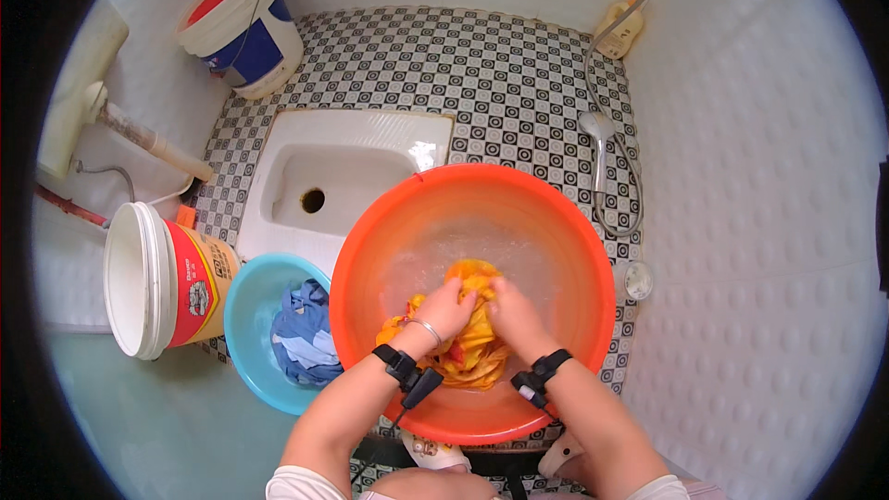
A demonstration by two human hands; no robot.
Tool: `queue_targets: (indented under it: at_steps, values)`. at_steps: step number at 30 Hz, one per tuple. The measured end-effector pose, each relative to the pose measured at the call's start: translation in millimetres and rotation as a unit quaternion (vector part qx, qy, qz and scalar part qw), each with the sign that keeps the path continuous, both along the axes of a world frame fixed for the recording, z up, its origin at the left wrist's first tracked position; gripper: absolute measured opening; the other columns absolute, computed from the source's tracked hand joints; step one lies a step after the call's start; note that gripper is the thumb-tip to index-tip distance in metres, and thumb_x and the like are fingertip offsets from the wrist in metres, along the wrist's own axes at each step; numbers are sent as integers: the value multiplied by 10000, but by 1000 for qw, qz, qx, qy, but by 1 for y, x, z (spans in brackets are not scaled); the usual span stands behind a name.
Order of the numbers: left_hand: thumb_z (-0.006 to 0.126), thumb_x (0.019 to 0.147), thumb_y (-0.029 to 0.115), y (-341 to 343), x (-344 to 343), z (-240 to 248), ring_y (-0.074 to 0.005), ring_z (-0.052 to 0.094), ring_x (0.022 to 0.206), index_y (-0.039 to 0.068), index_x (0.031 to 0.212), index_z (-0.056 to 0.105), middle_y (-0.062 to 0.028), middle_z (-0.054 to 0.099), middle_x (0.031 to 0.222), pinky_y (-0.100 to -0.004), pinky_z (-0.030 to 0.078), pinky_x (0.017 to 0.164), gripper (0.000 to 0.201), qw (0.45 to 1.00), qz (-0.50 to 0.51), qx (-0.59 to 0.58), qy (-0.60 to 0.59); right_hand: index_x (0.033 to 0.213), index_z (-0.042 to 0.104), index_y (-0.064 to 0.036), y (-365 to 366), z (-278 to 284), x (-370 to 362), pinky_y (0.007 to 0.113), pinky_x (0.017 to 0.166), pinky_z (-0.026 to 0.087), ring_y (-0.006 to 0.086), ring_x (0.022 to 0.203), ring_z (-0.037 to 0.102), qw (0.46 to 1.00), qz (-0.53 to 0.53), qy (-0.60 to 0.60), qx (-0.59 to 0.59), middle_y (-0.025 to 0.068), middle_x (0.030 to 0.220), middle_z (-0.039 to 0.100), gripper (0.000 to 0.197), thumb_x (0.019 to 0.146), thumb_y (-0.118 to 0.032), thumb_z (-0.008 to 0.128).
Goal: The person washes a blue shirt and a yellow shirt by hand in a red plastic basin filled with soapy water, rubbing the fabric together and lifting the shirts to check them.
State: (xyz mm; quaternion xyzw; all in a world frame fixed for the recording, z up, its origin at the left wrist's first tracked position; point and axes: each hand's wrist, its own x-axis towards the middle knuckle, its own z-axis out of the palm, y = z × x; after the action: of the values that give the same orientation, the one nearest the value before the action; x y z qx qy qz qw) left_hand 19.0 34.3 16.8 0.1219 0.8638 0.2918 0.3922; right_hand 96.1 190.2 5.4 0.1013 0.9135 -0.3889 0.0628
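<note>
A wet yellow-orange cloth [477, 343] with some red patches lies bunched in the large orange basin [593, 250], which holds shallow water. My left hand [446, 310] grips the cloth from the left, fingers curled into its upper part. From the other side my right hand [515, 317] has closed on the same upper part, and its fingertips come close to those of the left. Folds of fabric hide some of the fingers. Each wrist wears a black strap with a small device, and a silver bracelet circles the left one.
Left of the basin, a light-blue basin [243, 366] holds blue cloths [306, 338]. A paint bucket [194, 292] tilts beside it. Behind are a squat toilet [269, 162] and another bucket [250, 51]. A shower head [598, 143] with its hose lies along the right wall, near a bottle [619, 32].
</note>
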Motion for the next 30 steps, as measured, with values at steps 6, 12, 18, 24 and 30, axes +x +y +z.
queue_targets:
  at_steps: [6,12,18,24,30]
  values:
    - [565,861,469,-4,30,20,-400,412,1235,167,1332,492,-223,389,1412,-447,380,960,565,948,-214,-143,187,1243,512,-93,43,-28,26,543,954,395,466,1182,447,977,-115,-59,167,225,1348,422,410,838,-148,526]
    - [507,850,555,-7,39,4,-393,296,1349,178,1283,577,-178,349,1464,-516,243,1051,578,901,-345,-232,128,1431,369,-191,0,-24,30,576,1077,252,427,1326,305,976,129,-148,99,195,1482,298,580,871,-269,497]
    - [536,846,494,4,-15,8,-383,405,1281,140,1344,476,-232,416,1380,-497,298,1057,614,974,-165,-126,84,1395,407,-183,47,-42,36,572,1061,269,435,1323,307,964,-210,-82,138,231,1454,302,619,824,-341,588]
    - [459,938,495,10,-30,-55,-359,349,1326,150,1469,270,-193,392,1411,-409,325,1069,660,988,75,126,-56,1340,428,-71,-29,-45,-9,433,1031,361,457,1203,411,971,-217,-37,-90,259,1318,404,598,802,-201,654]
    - [407,948,547,-3,-22,-19,-220,617,959,123,1216,534,-99,624,1089,-363,505,825,517,721,397,361,-439,1081,535,2,-66,18,-25,406,888,445,390,1015,527,970,-98,141,-175,220,1084,521,340,769,-91,636]
